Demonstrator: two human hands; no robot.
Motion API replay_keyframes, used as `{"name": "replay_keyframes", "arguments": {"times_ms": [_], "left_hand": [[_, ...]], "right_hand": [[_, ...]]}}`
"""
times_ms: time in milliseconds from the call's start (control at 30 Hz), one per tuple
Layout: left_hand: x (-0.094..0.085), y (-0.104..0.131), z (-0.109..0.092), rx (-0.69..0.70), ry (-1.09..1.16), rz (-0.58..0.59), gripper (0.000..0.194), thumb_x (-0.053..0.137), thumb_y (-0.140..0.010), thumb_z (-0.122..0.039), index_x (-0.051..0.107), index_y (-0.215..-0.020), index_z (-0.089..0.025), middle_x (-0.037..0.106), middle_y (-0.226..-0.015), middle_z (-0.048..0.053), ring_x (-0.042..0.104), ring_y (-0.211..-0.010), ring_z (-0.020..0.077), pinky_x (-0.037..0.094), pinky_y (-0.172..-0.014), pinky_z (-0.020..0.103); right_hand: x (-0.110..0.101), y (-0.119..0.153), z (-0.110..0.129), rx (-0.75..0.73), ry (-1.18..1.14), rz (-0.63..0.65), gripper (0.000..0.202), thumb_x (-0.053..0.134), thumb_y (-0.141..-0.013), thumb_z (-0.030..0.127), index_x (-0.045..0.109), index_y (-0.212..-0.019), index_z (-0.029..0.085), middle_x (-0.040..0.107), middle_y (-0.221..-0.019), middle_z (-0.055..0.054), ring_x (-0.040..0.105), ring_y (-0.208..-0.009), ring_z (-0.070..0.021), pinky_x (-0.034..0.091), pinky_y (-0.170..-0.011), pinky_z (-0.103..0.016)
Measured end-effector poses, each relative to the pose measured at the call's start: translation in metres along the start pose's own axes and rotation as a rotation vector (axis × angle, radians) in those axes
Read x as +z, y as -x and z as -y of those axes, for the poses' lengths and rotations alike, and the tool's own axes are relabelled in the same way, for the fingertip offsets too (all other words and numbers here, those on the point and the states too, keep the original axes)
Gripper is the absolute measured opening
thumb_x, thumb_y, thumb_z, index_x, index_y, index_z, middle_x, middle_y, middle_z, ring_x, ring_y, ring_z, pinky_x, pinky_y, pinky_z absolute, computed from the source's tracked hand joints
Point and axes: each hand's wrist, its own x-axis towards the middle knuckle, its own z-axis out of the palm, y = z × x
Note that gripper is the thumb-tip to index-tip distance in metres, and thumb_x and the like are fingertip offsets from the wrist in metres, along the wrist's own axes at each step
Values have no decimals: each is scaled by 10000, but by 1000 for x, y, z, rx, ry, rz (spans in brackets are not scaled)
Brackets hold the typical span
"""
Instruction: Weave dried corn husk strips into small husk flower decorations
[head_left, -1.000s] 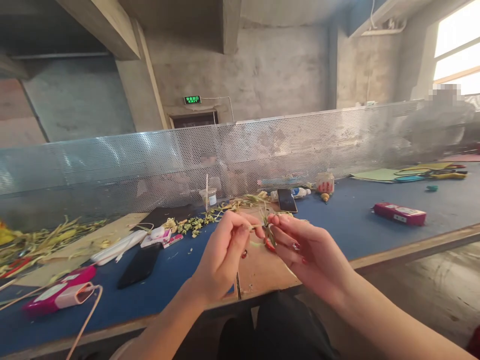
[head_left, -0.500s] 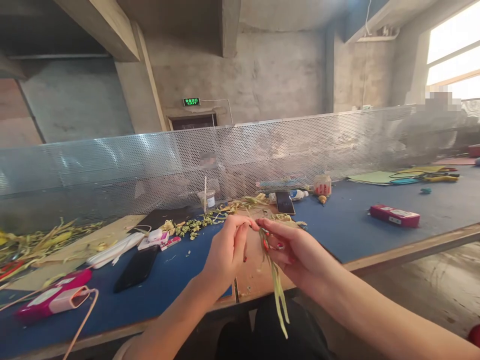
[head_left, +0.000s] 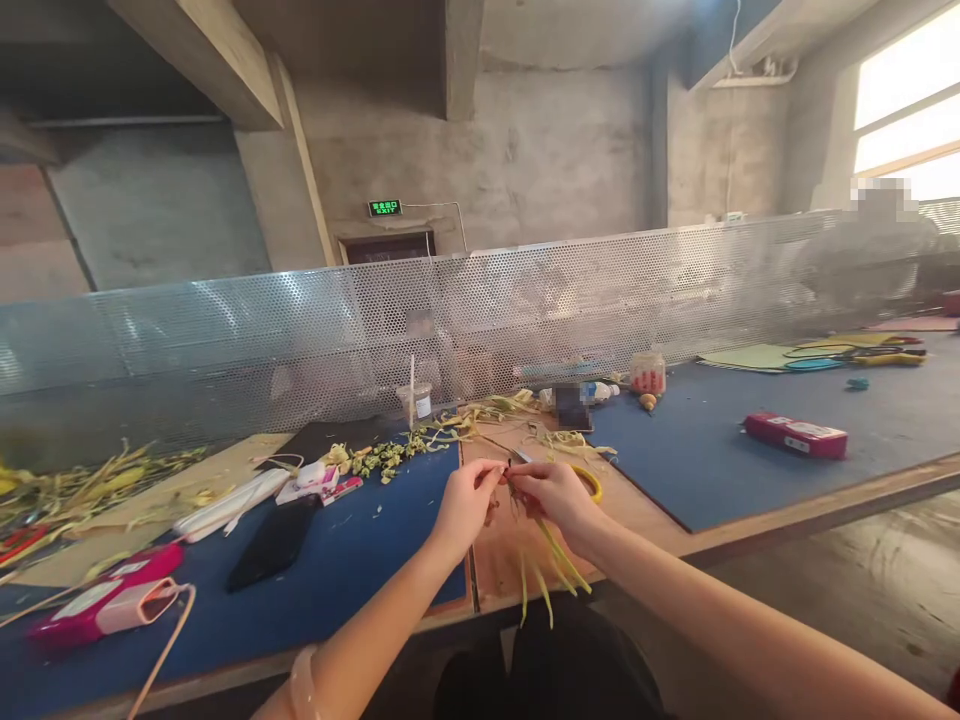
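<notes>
Over the wooden board (head_left: 491, 578), my left hand (head_left: 466, 505) and my right hand (head_left: 556, 497) meet with fingertips pinched together. Between them is the top of a small bundle of yellow-green plant strips (head_left: 553, 548), whose loose ends hang fanned out below my right hand. What exactly sits at the pinch is too small to make out. Scissors with a yellow handle (head_left: 595, 486) lie on the board behind my right hand, partly hidden by it. Pale loose strips (head_left: 577, 444) rest just beyond.
Left on the blue mat are a black phone (head_left: 271, 543), a magenta box (head_left: 105, 595), a white device (head_left: 229, 505) and green plant scraps (head_left: 386, 458). Behind stand a plastic cup (head_left: 417, 402), a bottle (head_left: 600, 392) and a jar (head_left: 647, 374), before a perforated metal screen (head_left: 600, 290). Another magenta box (head_left: 795, 436) lies right.
Both hands have moved farther from me over the board, still together. The hanging strips have spread apart and risen. The yellow scissors handle now shows beside my right hand.
</notes>
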Motion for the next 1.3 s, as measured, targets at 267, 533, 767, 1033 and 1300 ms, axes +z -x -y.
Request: {"name": "replay_keyframes", "arguments": {"times_ms": [267,533,767,1033,1300], "left_hand": [[0,-34,24,-36,47,16,92,545,-713,-161,597,-779,-122,630,-685,47,512,-488,93,376,-353,167],[1,-40,30,118,1,-63,138,589,-714,-269,580,-792,-156,662,-780,55,598,-689,144,419,-499,195],[3,-35,32,262,-67,-91,166,605,-702,-317,606,-776,-168,671,-784,48,623,-738,178,453,-612,249],[-2,-41,41,150,55,-141,205,633,-658,-329,585,-752,-153,660,-708,51,613,-655,169,448,-493,218],[-2,-41,35,164,100,-163,223,653,-627,-281,584,-800,-158,654,-757,48,613,-694,164,458,-538,222]], "right_hand": [[-6,-41,-24,5,78,-2,74,559,-622,92,631,-611,107,528,-467,30,419,-371,-45,378,-372,-170],[-3,-44,-23,56,39,-71,310,646,-646,135,461,-893,162,559,-563,45,507,-388,-93,360,-298,-176],[-2,-42,-26,16,58,-120,398,686,-640,209,435,-946,178,556,-563,56,482,-375,-88,356,-295,-180],[-6,-42,-28,-169,218,-81,122,632,-654,257,615,-694,143,641,-645,-28,581,-545,-137,421,-451,-216],[-5,-36,-29,-355,354,-80,157,519,-737,251,645,-774,164,678,-771,-37,616,-700,-174,461,-637,-279]]}}
